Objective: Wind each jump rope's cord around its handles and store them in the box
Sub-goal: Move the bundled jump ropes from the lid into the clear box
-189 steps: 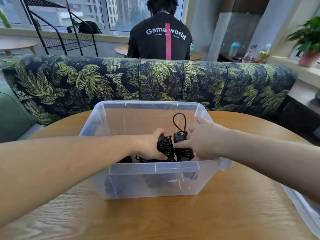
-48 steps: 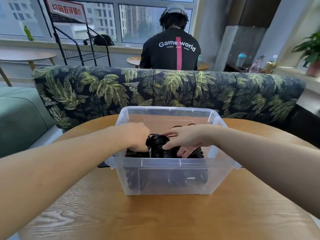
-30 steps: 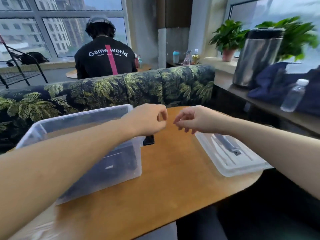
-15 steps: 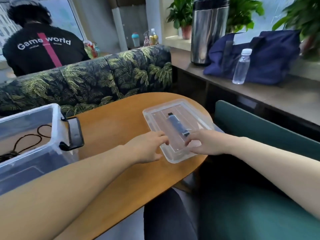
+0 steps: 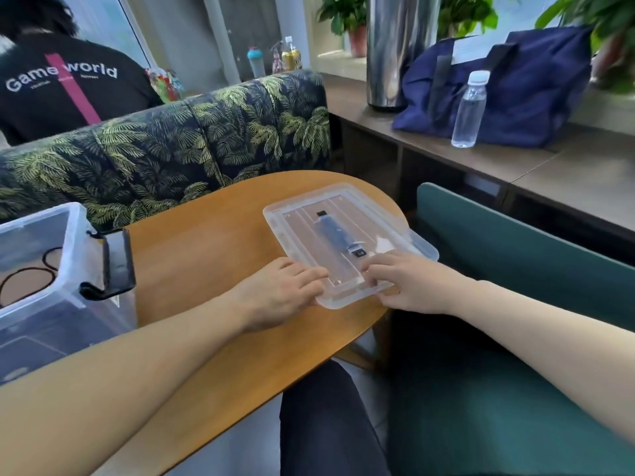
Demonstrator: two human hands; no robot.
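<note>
Both hands on the clear plastic lid [image 5: 347,235]

Left hand [image 5: 278,293] and right hand [image 5: 412,283] pinch its near edge, fingers curled over, on the round wooden desk [image 5: 213,249].

The clear plastic storage box [image 5: 51,297] stands uncovered at the left edge of the scene on the round wooden table, its black clip handle [image 5: 115,266] hanging on its right end wall. Loops of thin black jump-rope cord [image 5: 25,280] show inside it (the handles cannot be made out). Its flat clear plastic lid [image 5: 347,242], with a dark handle strip along its middle, lies to the right at the table's right edge.
</note>
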